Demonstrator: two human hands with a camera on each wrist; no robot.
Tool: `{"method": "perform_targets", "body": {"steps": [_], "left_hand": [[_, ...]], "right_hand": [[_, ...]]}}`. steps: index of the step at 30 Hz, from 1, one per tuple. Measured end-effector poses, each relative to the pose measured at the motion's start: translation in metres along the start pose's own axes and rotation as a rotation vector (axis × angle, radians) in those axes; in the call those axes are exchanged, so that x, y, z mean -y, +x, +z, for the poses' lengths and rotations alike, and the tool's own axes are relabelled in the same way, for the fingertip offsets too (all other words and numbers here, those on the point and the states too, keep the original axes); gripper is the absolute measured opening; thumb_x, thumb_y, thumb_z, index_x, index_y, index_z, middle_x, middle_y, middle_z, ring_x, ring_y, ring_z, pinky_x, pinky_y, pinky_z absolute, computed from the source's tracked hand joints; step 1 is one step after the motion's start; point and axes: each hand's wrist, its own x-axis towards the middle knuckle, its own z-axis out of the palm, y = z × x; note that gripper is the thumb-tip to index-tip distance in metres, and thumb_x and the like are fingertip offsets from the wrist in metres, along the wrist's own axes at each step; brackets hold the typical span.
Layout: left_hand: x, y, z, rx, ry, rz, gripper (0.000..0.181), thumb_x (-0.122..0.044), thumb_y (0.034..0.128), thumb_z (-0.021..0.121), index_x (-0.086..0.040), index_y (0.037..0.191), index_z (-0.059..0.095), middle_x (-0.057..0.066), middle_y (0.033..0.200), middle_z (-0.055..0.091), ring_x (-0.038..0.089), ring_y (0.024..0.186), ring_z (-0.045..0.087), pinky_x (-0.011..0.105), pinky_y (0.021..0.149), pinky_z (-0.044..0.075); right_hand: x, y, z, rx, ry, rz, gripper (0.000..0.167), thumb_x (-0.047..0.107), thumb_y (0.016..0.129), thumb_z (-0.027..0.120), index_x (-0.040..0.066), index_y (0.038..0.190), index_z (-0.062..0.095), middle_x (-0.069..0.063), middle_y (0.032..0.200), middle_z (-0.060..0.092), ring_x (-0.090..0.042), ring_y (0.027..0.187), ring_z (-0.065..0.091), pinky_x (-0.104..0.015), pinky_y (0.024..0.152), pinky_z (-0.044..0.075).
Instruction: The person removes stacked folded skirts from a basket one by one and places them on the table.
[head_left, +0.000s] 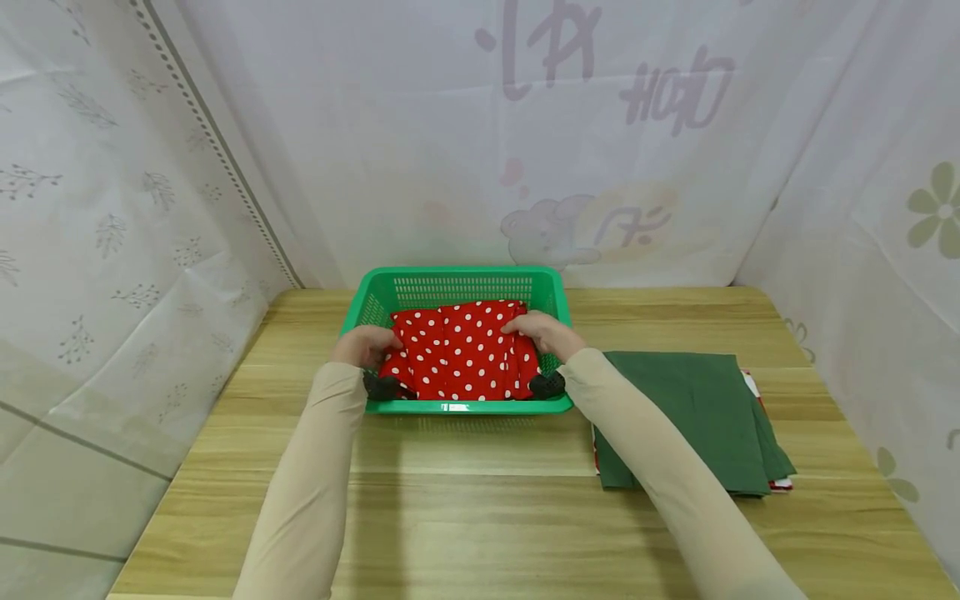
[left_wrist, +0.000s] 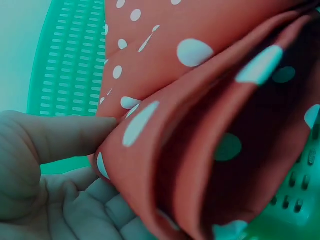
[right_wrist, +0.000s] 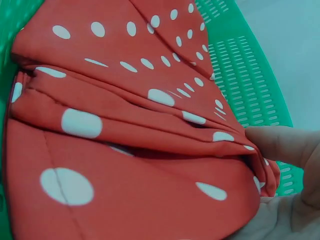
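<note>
A folded red cloth with white polka dots (head_left: 472, 350) lies within a green plastic basket (head_left: 457, 407). My left hand (head_left: 366, 345) grips its left side; in the left wrist view the thumb presses on top of the folded layers (left_wrist: 145, 150) while the fingers pass underneath. On the opposite side my right hand (head_left: 549, 332) pinches the cloth, and the right wrist view has that thumb (right_wrist: 280, 142) over the stacked folds with the fingers beneath. Part of each hand's fingers is hidden by the fabric.
A stack of folded dark green cloth (head_left: 690, 417) rests on the wooden table (head_left: 465, 517) at the right, under my right forearm. Red and white fabric shows at its edges. Printed white curtains (head_left: 420, 150) hang behind and on both sides.
</note>
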Motion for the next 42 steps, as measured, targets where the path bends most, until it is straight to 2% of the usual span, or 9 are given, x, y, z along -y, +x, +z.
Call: {"method": "perform_targets", "body": {"steps": [4,8,17,23,29,34,42], "left_hand": [[-0.001,-0.002,-0.002,-0.012,-0.011,0.028,0.05,-0.008,0.0963,0.039,0.013,0.138,0.023,0.022,0.126,0.044,0.031,0.109,0.05,0.044,0.097,0.043],[-0.006,-0.006,-0.004,-0.03,-0.012,0.083,0.051,-0.009,0.0961,0.04,0.013,0.138,0.021,0.021,0.125,0.043,0.03,0.107,0.05,0.043,0.097,0.044],[-0.016,-0.02,-0.01,0.003,-0.02,0.192,0.051,-0.007,0.0962,0.038,0.014,0.138,0.02,0.02,0.124,0.041,0.024,0.099,0.053,0.04,0.094,0.046],[-0.022,-0.031,-0.013,0.026,-0.042,0.255,0.049,-0.01,0.0977,0.039,0.014,0.137,0.021,0.016,0.118,0.043,0.017,0.09,0.055,0.03,0.083,0.051],[-0.024,-0.036,-0.018,0.053,-0.069,0.28,0.049,-0.014,0.0991,0.039,0.01,0.138,0.023,0.008,0.107,0.05,0.01,0.081,0.059,0.025,0.077,0.052],[-0.028,-0.044,-0.016,0.057,-0.105,0.304,0.051,-0.018,0.099,0.041,0.007,0.139,0.023,0.005,0.106,0.051,0.011,0.084,0.058,0.025,0.077,0.052],[-0.036,-0.061,-0.01,0.079,-0.135,0.369,0.052,-0.02,0.0981,0.044,0.005,0.14,0.024,0.003,0.108,0.052,0.012,0.087,0.059,0.027,0.079,0.052]], "right_hand": [[0.001,-0.001,-0.002,0.008,0.037,-0.027,0.045,0.011,0.092,0.055,-0.002,0.131,0.037,-0.013,0.11,0.054,-0.022,0.086,0.06,-0.039,0.082,0.053],[0.003,-0.003,-0.004,0.008,0.067,-0.053,0.044,0.011,0.092,0.055,-0.002,0.131,0.038,-0.013,0.112,0.055,-0.022,0.087,0.06,-0.039,0.084,0.053],[0.013,-0.012,-0.011,0.028,0.117,-0.105,0.045,0.01,0.093,0.054,-0.003,0.132,0.037,-0.013,0.112,0.054,-0.019,0.082,0.061,-0.036,0.079,0.054],[0.019,-0.023,-0.018,0.041,0.146,-0.145,0.046,0.011,0.093,0.054,-0.002,0.133,0.037,-0.011,0.11,0.054,-0.018,0.08,0.061,-0.033,0.074,0.055],[0.024,-0.035,-0.025,0.089,0.165,-0.177,0.047,0.01,0.094,0.051,-0.004,0.136,0.034,-0.009,0.104,0.055,-0.015,0.075,0.063,-0.03,0.07,0.055],[0.028,-0.048,-0.032,0.124,0.188,-0.195,0.049,0.012,0.096,0.049,-0.004,0.138,0.03,-0.008,0.105,0.053,-0.014,0.076,0.063,-0.029,0.07,0.055],[0.029,-0.07,-0.045,0.123,0.217,-0.247,0.045,0.013,0.097,0.047,-0.005,0.135,0.032,-0.005,0.102,0.054,-0.014,0.079,0.063,-0.029,0.07,0.055]]}}
